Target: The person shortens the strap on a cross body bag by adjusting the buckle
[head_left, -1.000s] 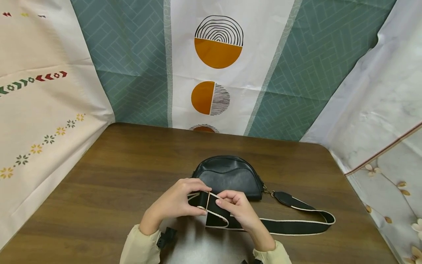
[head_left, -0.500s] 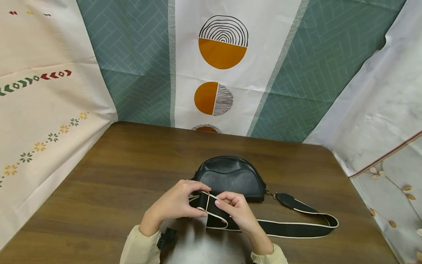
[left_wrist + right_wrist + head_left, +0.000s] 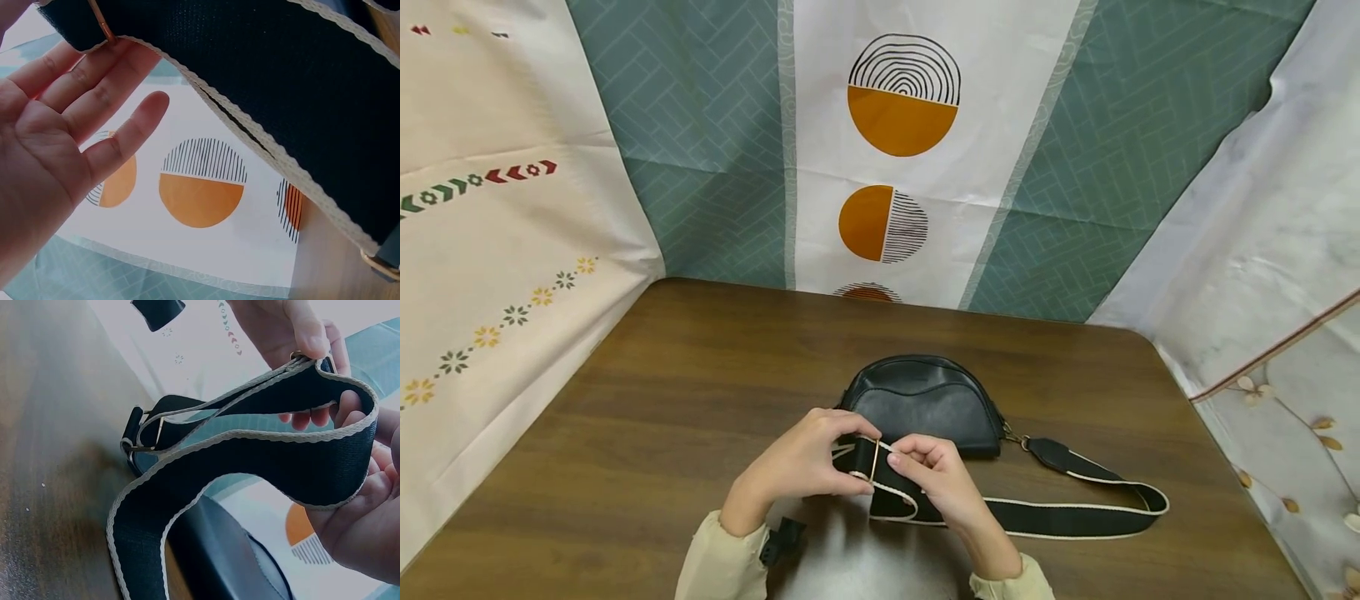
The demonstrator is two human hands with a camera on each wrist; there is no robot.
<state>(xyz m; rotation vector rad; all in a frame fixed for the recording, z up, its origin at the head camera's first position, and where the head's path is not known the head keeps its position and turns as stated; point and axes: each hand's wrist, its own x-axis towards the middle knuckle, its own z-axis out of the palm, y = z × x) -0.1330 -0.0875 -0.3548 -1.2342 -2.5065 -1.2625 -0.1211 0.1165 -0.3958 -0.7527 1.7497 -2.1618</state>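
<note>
In the head view, my left hand (image 3: 801,458) holds the gold slide buckle (image 3: 875,460) of a black bag strap (image 3: 1075,521) with cream edging, thumb below and fingers above. Just right of the buckle, my right hand (image 3: 943,475) pinches the strap between thumb and fingers. The right wrist view has the strap (image 3: 250,456) bending in a loop around the fingertips of my right hand (image 3: 369,531). Behind both hands stands the black half-moon handbag (image 3: 925,400), partly covered by my left hand. In the left wrist view, the strap (image 3: 262,75) stretches away from the buckle (image 3: 103,22).
A metal clasp (image 3: 1011,435) joins the strap to the bag's right side. The strap's slack lies curved on the brown wooden table (image 3: 737,358). Patterned cloths (image 3: 715,167) hang at the back and both sides. A metal ring (image 3: 159,431) shows farther along the strap.
Hardly anything differs: the view shifts slightly, and both hands keep their hold on buckle and strap. The handbag stays in place.
</note>
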